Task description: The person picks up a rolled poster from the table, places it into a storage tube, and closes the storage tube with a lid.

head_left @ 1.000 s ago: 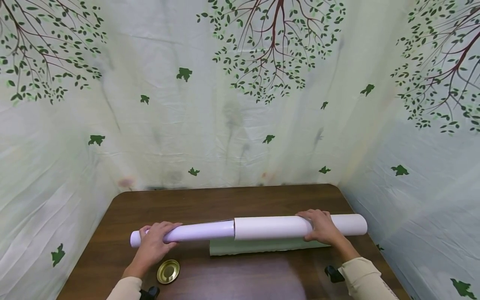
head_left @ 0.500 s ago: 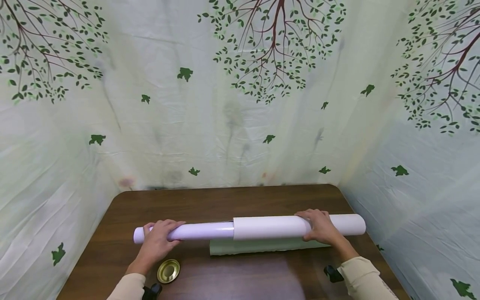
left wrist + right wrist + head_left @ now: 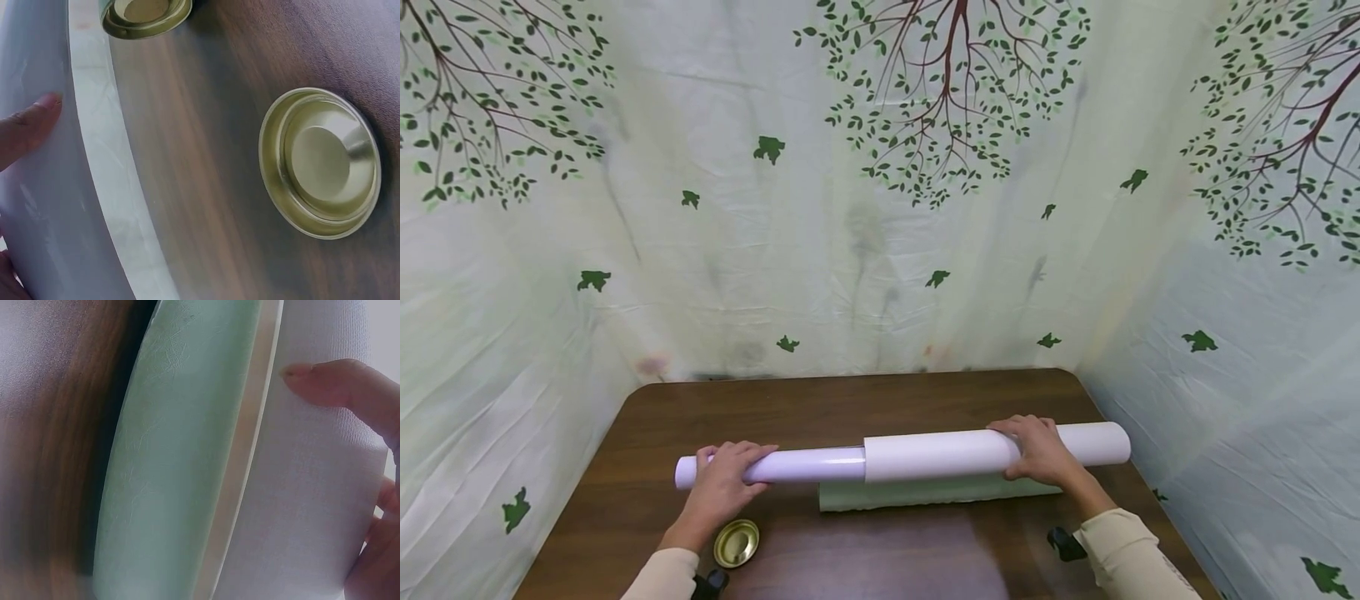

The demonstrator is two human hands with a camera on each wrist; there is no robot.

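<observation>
In the head view my left hand [image 3: 718, 487] grips a narrow, glossy white roll [image 3: 816, 465] near its left end. The roll's other end sits inside a wider white roll [image 3: 936, 457] with a matte, textured surface. My right hand [image 3: 1037, 454] grips that wider roll right of its middle, thumb in front and fingers over the top. Just below the wider roll a pale green tube [image 3: 910, 495] lies on the table. In the left wrist view the tube's gold metal end [image 3: 147, 15] shows at the top. A round gold lid [image 3: 737, 543] lies beside my left wrist.
The brown wooden table [image 3: 850, 400] has rounded far corners. White curtains [image 3: 880, 275] printed with trees and green leaves hang behind it and at both sides. A black strap piece [image 3: 1066, 544] shows beneath the right wrist.
My left hand has moved right with the narrow roll, and a shorter length of it sticks out of the wider one. The wider roll has shifted slightly left, its right end a little higher.
</observation>
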